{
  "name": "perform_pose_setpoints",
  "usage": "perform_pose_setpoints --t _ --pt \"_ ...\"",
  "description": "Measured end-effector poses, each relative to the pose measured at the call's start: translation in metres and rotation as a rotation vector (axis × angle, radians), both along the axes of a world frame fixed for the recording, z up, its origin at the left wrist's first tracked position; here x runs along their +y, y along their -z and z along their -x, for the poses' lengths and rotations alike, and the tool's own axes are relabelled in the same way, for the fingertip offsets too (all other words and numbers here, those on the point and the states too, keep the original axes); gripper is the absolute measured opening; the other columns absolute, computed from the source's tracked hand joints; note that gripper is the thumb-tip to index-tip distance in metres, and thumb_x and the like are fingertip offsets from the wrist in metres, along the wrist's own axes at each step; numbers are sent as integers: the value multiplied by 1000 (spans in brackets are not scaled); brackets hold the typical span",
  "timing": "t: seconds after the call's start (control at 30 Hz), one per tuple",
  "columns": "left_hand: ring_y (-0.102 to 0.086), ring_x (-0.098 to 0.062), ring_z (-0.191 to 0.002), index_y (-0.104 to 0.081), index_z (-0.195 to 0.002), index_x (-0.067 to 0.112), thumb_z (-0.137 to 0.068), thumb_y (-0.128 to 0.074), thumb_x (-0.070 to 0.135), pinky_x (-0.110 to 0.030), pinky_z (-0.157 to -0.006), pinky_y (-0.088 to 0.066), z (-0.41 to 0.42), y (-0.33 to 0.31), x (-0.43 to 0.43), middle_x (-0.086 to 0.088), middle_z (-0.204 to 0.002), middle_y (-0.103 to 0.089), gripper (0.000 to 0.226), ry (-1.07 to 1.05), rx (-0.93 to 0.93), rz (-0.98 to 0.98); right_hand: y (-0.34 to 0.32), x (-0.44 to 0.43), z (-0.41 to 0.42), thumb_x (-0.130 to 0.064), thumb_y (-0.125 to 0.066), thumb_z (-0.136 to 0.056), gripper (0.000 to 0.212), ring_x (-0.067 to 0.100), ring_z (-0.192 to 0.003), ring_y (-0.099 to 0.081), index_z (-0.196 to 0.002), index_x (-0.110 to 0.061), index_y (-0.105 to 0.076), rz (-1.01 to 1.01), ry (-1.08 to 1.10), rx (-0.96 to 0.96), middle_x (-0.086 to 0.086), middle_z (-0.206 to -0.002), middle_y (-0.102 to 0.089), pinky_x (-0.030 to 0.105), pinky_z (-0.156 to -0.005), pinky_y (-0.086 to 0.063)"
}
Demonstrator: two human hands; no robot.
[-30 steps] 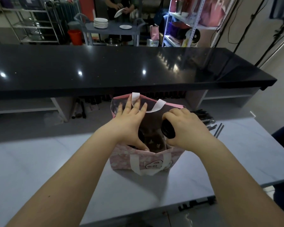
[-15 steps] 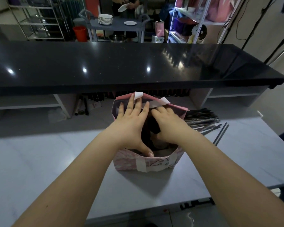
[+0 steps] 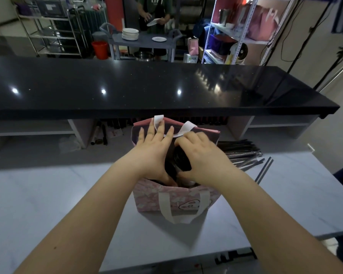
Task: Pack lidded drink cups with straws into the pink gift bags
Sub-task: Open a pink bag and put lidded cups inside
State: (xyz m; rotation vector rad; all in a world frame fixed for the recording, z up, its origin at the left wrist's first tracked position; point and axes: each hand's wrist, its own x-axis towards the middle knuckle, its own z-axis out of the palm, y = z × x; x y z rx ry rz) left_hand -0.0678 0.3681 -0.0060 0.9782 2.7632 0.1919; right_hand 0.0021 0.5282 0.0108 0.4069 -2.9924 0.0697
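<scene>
Step in hand: loading one cup into the bag.
Bag [image 3: 174, 202]: pink, upright on the white table [image 3: 48, 194], mouth open; the near handle hangs down the front wall and the far handle stands above the rim.
Left hand [image 3: 152, 153]: fingers straight and spread, laid against the far-left inner wall, thumb reaching down inside. It grasps nothing and holds the mouth open.
Right hand [image 3: 204, 161]: fingers curled round the cup from above and from the right.
Cup [image 3: 181, 159]: dark lid showing between the two hands, at the bag mouth. The lower body is inside the bag, hidden by the near wall. Whether it rests on the bag floor cannot be told.
Straw on cup: none visible; the hands cover most of the lid.
Straws [image 3: 240, 153]: a dark bundle on the table, just beside the bag on the right, with a few loose ones nearer the edge.
Other contents: the bag interior is dark, so a further cup cannot be confirmed.
Done: bag stood up and opened; cup brought into the mouth.
Left, by judgement: seat the cup upright, release it, add a straw from the bundle, withdraw both hands. No other pink bag is on the table.
Risk: the soft walls may fold in if the left hand lifts before the cup is seated.
</scene>
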Motion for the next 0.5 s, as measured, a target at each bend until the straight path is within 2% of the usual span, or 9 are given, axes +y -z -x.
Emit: perform_pose_setpoints --t 0.13,0.2,0.3,0.43,0.5 --pt "42 -25 -131 25 -150 24 -50 -78 74 -49 -110 23 -9 5 -2 -10 -155 35 152 5 31 44 20 13 6 -45 -71 -75 64 24 -108 -41 -124 -19 -39 -90 133 -89 2 -123 -43 36 -84 -45" --pt "41 -26 -133 26 -150 25 -47 -79 75 -52 -111 22 -14 7 0 -10 -156 33 155 16 43 66 27 18 13 -48 -70 -76 66 27 -109 -43 -123 -17 -37 -129 190 -143 5 -122 -43 38 -81 -45" --pt "37 -31 -139 25 -150 23 -44 -80 76 -57 -116 15 -22 8 3 -11 -157 30 158 35 60 72 41 20 28 -50 -68 -80 77 33 -113 -47 -137 -14 -30 -171 218 -181 11 -130 -44 44 -84 -46" --pt "33 -32 -142 23 -151 21 -46 -78 76 -59 -116 13 -27 8 3 -11 -158 28 156 38 79 72 56 20 42 -45 -69 -82 95 36 -123 -43 -152 -18 -10 -42 241 -192 14 -146 -34 47 -91 -49" --pt "34 -32 -141 22 -152 20 -48 -76 78 -57 -117 13 -27 8 3 -11 -158 28 153 30 99 58 63 22 42 -42 -72 -80 97 34 -128 -38 -151 -20 -10 5 248 -187 12 -147 -31 47 -90 -48"
